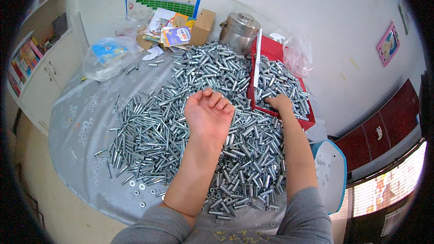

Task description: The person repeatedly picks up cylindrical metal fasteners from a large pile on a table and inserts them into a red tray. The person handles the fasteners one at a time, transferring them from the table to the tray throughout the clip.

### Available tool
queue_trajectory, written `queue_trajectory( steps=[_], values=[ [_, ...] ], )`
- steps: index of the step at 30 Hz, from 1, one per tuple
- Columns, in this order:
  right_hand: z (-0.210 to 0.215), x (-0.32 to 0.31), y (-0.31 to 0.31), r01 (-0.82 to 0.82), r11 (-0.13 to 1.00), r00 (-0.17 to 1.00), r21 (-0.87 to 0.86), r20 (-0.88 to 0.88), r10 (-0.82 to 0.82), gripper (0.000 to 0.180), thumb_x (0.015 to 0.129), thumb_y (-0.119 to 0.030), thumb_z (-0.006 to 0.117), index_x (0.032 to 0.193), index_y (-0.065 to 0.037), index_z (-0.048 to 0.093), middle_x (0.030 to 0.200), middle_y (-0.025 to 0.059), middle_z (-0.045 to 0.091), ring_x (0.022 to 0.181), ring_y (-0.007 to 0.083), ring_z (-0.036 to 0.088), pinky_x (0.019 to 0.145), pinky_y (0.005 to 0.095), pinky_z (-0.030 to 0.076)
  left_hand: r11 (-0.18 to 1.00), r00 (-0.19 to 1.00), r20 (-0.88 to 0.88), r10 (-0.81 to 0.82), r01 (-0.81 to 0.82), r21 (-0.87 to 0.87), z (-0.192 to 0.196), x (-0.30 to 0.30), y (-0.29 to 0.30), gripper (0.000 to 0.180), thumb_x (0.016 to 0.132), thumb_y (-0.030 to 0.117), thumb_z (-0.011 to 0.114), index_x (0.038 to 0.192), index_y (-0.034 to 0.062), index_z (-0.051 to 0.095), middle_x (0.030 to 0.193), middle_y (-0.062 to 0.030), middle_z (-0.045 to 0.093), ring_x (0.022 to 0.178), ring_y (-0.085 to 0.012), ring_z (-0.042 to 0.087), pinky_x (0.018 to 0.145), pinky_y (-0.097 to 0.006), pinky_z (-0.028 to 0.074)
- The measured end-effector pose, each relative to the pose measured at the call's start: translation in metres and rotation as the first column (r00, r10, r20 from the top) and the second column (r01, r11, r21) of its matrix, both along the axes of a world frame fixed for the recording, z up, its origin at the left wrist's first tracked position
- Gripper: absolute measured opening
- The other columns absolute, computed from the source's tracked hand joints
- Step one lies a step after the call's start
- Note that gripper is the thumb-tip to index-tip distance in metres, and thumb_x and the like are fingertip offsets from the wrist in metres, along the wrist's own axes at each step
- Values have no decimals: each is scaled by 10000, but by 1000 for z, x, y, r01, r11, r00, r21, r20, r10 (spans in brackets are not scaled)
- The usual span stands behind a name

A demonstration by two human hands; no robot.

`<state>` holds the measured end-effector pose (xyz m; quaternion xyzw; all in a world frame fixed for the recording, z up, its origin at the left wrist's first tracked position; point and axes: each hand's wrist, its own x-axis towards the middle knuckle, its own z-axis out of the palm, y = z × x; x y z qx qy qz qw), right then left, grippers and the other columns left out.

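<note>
A broad heap of shiny metal expansion bolts (158, 126), with tube-like sleeves, covers much of the grey tablecloth. Above the heap's middle, my left hand (210, 113) is turned palm up with fingers loosely curled, and nothing shows in the palm. My right hand (281, 103) reaches over the near wall of a red box (304, 121) that holds more of the metal bolts (278, 79). Its fingers point down among those pieces, so the fingertips and anything in them are hidden.
A lidded steel pot (239, 31), a cardboard box (202, 27) and booklets (176, 36) stand behind the heap. Plastic bags lie at left (110, 56) and beside the red box (298, 56). Loose washers (137, 192) lie near the front edge; a blue-rimmed container (330, 171) is at right.
</note>
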<state>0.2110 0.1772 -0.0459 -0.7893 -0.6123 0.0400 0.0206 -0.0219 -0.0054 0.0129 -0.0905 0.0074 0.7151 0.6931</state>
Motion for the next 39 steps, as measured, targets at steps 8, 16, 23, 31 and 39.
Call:
queue_trajectory(
  steps=[8,16,23,31,39],
  values=[
    [-4,-2,5,7,1000,1000,-18,-2,-7,521,613,-409,547,961,-22,562,1032,162,524,950,286,512,786,365,412,1000,1000,28,6,-6,14,-6,-4,1,146,751,172,361,623,108,386,516,29,278,472,-101,270,462,-237,247],
    [-9,4,11,6,999,999,46,-33,-5,505,626,-397,539,934,2,565,1002,192,528,929,300,518,790,356,411,1000,1000,14,14,-15,17,-3,-4,0,139,748,163,363,626,103,388,511,29,281,470,-101,270,462,-235,250],
    [-20,22,27,-83,990,993,117,-75,92,507,631,-410,499,812,57,580,884,230,555,840,329,541,748,356,417,1000,1000,-9,23,-23,0,-4,-3,2,129,736,178,339,632,112,377,526,24,280,479,-106,249,469,-251,240],
    [-25,47,46,78,997,799,-22,-597,-76,321,618,-343,567,652,-26,532,553,76,496,416,173,443,386,290,333,1000,1000,-2,16,-16,13,-3,-1,2,128,737,173,356,625,115,382,527,29,280,479,-102,254,472,-238,238],
    [31,54,14,34,920,-296,-391,-883,-365,263,644,-269,599,664,-69,429,501,-14,389,330,44,270,292,164,203,999,999,-5,32,-32,-9,-1,-2,0,125,749,164,348,636,115,374,528,33,278,480,-96,261,471,-230,240]
  ],
)
